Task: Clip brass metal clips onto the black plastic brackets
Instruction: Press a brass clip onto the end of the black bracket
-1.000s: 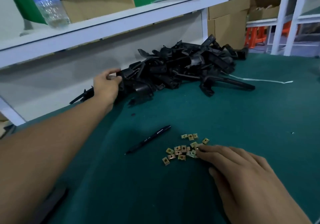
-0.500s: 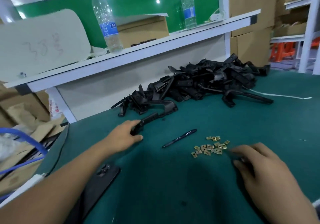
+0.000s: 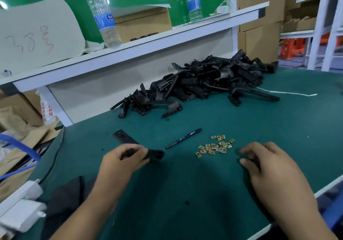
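Evidently ready for clipping, the left hand (image 3: 123,159) grips a bracket (image 3: 138,147) while the right hand (image 3: 263,162), loosely curled, rests near the clips (image 3: 215,146).

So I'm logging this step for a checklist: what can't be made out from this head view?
- Right hand: whether it pinches a clip; its curled fingers hide the tips.
- Bracket middle: covered by the left hand.
- Brass clips: too small to show shape detail.
- Bracket pile: count unclear, pieces overlap.
- Pen: print too small.
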A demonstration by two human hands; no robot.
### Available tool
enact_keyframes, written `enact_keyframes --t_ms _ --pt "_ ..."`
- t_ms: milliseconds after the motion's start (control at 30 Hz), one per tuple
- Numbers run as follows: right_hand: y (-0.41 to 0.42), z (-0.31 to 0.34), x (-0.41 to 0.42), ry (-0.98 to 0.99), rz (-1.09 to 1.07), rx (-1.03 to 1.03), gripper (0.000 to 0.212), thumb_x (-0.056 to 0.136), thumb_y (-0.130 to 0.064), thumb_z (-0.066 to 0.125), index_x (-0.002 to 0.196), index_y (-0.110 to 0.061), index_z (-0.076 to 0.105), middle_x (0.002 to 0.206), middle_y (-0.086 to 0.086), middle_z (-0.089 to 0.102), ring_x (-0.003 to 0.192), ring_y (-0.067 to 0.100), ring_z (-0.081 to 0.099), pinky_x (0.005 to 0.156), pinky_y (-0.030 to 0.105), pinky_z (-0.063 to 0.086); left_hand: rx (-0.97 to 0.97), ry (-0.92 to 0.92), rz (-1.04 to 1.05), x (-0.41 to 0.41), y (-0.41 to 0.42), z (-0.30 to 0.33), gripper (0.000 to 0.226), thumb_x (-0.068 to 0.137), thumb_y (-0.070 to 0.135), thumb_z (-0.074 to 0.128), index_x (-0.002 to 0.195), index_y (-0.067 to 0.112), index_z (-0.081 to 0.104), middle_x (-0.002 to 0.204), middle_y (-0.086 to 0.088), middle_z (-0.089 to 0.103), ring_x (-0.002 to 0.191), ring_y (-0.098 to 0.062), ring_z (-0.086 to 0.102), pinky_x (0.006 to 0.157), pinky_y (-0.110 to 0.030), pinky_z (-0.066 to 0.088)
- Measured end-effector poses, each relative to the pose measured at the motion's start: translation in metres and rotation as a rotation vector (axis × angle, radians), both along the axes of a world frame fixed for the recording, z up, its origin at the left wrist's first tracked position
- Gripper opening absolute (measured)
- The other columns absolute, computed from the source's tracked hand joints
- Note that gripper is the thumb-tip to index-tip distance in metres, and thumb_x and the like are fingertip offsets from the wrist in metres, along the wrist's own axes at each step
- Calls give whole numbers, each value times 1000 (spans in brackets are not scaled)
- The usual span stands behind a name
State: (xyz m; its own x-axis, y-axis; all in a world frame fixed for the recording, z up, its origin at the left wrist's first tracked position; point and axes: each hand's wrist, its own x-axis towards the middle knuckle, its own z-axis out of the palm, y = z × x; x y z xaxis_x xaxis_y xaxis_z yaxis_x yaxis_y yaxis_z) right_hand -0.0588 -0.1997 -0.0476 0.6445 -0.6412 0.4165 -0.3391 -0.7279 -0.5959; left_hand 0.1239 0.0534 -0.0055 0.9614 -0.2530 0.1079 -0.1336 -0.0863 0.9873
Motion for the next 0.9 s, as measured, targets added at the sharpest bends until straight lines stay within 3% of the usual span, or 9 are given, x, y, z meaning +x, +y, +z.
enact_keyframes --t_ms 100,167,300,400,467,533,633,800,900 --pt "0 2 0 25 -28 -30 7 89 -29 73 95 -29 70 85 -4 56 83 30 58 71 38 47 10 81 -165 -28 1 -5 11 87 17 75 94 16 83 101 -18 77 96 -33 77 79 -29 62" --pt "-1 1 0 36 -41 -48 6 89 -28 75 90 -25 69 81 -2 55 80 32 56 70 40 47 135 69 -359 -38 4 -1 21 92 34 74 112 32 79 112 -6 78 103 -25 75 79 -34 63" --pt "-1 1 0 -68 -15 25 16 87 -26 77 83 -29 62 79 -9 57 74 22 57 63 33 38 420 -208 -608 -45 8 17 37 99 34 61 131 51 63 125 17 72 99 -18 75 67 -35 62" --pt "-3 4 0 -183 19 123 21 86 -23 78 82 -29 59 79 -12 64 78 2 60 68 10 38 628 -589 -593 -32 4 22 43 100 18 63 129 50 66 123 27 68 108 -6 68 87 -29 55" --pt "-5 3 0 -213 44 162 21 87 -21 78 85 -29 59 81 -11 66 81 4 62 70 12 39 815 -775 -646 -23 1 18 44 98 22 68 133 48 65 132 31 58 125 1 53 105 -25 42" --pt "-5 2 -1 -226 79 185 17 91 -21 74 95 -33 63 85 -9 66 85 6 62 71 20 41 934 -849 -706 -18 -6 10 45 97 42 66 141 48 58 138 31 49 131 5 41 112 -25 34" --pt "-7 2 -2 -241 103 181 19 96 -21 66 101 -39 70 85 -8 62 82 2 60 72 9 38 894 -843 -684 -18 -23 -3 57 91 68 61 143 46 55 128 30 48 123 3 43 108 -27 36" --pt "-9 4 -5 -434 176 467 23 98 -14 65 89 -34 73 79 -2 72 70 7 70 67 14 52 769 -941 -590 -29 -46 -19 36 105 45 55 138 32 57 119 16 50 111 -12 52 96 -35 46" --pt "0 8 -3 -576 274 723 15 97 -7 65 90 -17 74 78 6 72 74 21 76 66 23 59 761 -936 -497 -31 -47 -22 52 106 53 45 155 36 40 123 17 52 110 -11 54 94 -31 43"
